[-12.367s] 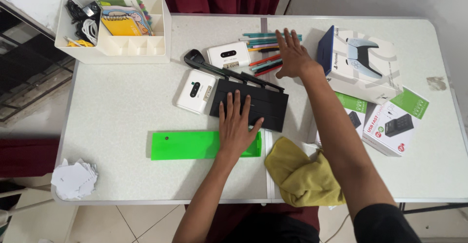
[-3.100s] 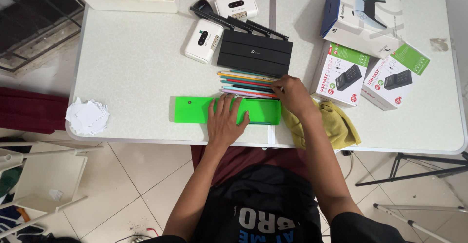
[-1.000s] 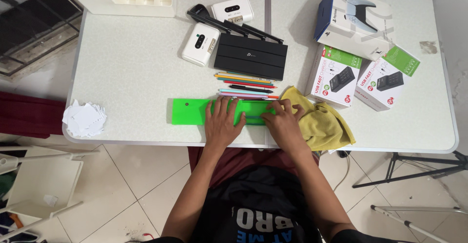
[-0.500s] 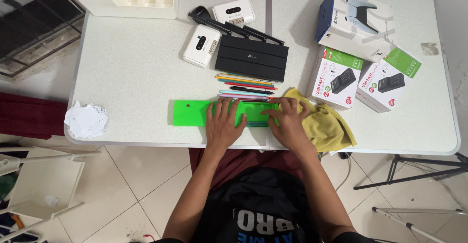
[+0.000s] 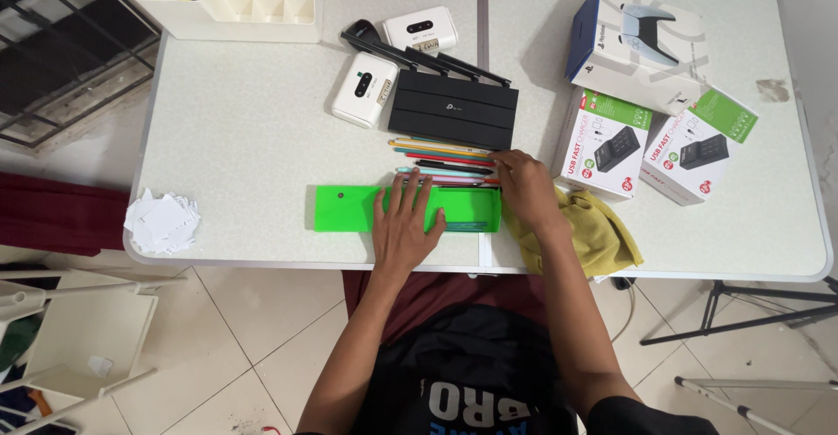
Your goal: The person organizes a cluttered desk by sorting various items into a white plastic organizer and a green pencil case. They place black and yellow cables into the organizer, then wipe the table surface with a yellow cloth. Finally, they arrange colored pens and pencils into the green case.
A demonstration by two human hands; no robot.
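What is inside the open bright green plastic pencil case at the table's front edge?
The bright green plastic pencil case shows a thin dark pen along its right tray's front. The left hand lies flat across the middle, hiding whatever sits beneath it.

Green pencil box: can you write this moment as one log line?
left hand: flat on green pencil box | right hand: on pencils beside box | yellow cloth: under right wrist

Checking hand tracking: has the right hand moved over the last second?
Yes. The right hand has gone from the right end of the green case up toward the black router, onto the row of pencils.
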